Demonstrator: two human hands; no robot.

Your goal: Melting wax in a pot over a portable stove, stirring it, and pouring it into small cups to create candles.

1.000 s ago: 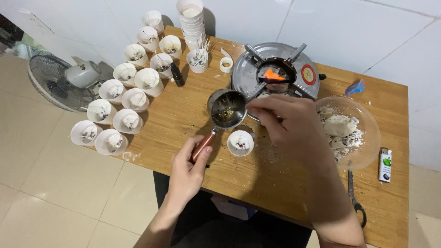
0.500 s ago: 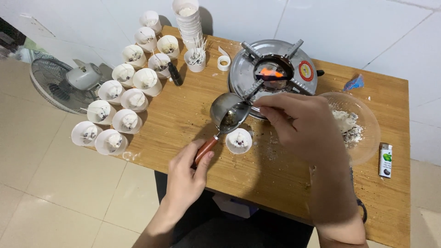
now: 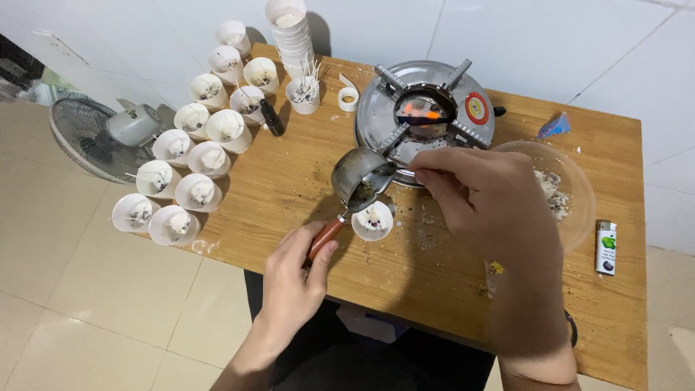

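While the left hand (image 3: 293,279) is clenched around the reddish-brown handle of a small metal pouring pot (image 3: 360,177), the pot reaches up and away from that hand and is tilted, its lip just above a small white cup (image 3: 373,221) standing on the wooden tabletop (image 3: 304,181). Dark liquid shows inside the pot. This cup lies just beyond the left hand's fingertips and beside the right hand (image 3: 481,199), on its inner side. With fingers pinched together, the right hand holds something thin near the pot's rim; what it is cannot be told. Beyond both hands sits a round metal burner (image 3: 423,108) with an orange flame. Past the right hand's outer side stands a clear bowl (image 3: 572,195) of white chunks.
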